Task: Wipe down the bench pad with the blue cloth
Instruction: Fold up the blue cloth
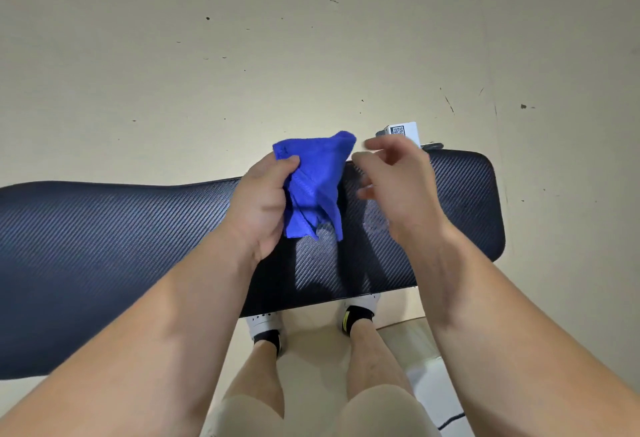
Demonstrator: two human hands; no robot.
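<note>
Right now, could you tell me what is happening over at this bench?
A person stands over a black bench pad. The left hand grips a bunched blue cloth, held up above the pad rather than pressed on it. The right hand hovers open beside the cloth, not touching it. Wiping does not appear underway at this moment.

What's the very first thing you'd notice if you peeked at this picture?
The bright blue cloth jumps out first, bunched up in the left hand in the middle of the picture, held above the bench. Under it stretches the long dark bench pad with its woven-looking stripes, running from the left edge to the right. The right hand hovers open beside the cloth, not touching it.
</note>
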